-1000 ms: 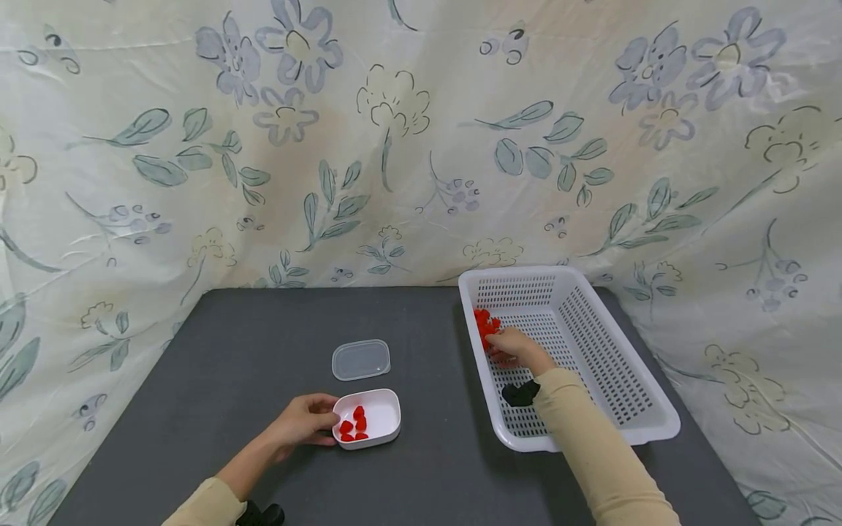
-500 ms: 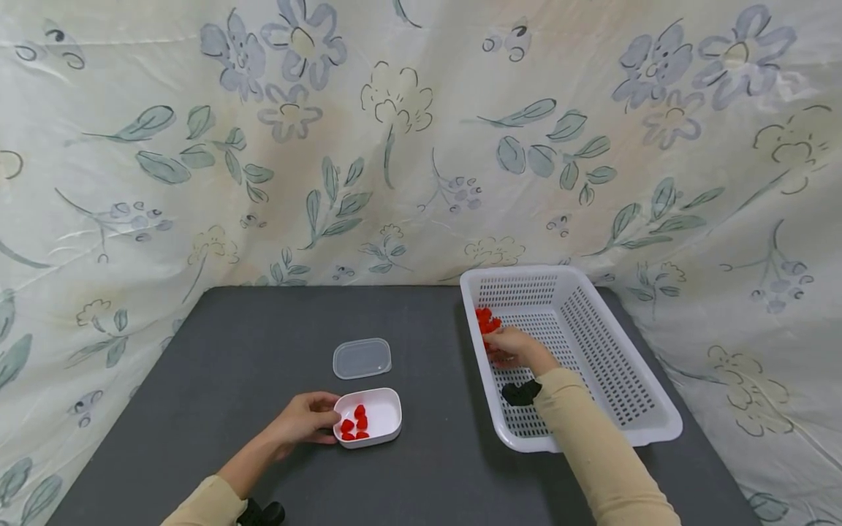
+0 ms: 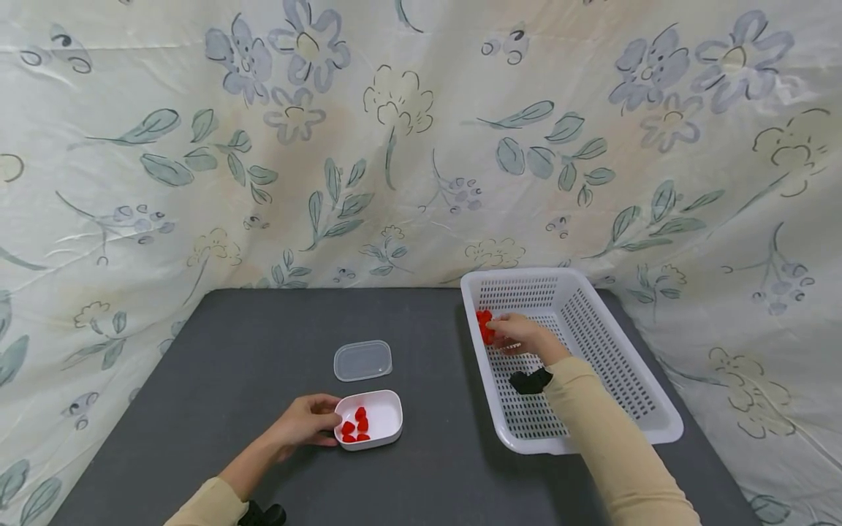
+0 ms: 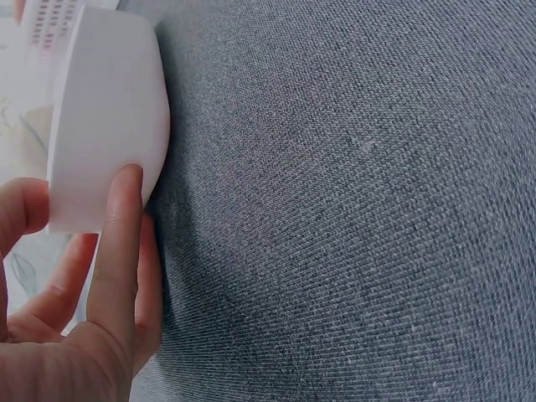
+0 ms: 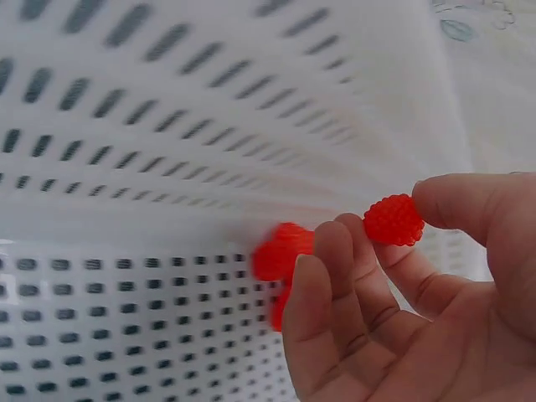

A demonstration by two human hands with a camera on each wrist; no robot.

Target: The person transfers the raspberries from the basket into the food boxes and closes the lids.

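My left hand (image 3: 305, 421) grips the left end of a small white container (image 3: 378, 418) on the dark table; several red raspberries (image 3: 355, 425) lie inside it. The left wrist view shows the fingers (image 4: 117, 251) against the container's white wall (image 4: 105, 117). My right hand (image 3: 520, 334) is inside the white perforated basket (image 3: 641, 405), lifted a little, beside a small pile of red raspberries (image 3: 484, 325) at its left wall. In the right wrist view thumb and fingers pinch one red raspberry (image 5: 394, 219), with more raspberries (image 5: 280, 251) blurred behind.
A clear plastic lid (image 3: 362, 360) lies flat on the table just beyond the container. A flowered cloth (image 3: 395, 146) hangs behind and around the dark table (image 3: 263, 343). A black wrist strap (image 3: 529, 380) shows on my right arm.
My right hand has risen and moved toward the far end of the basket, now pinching one raspberry. The left hand and container have not moved.
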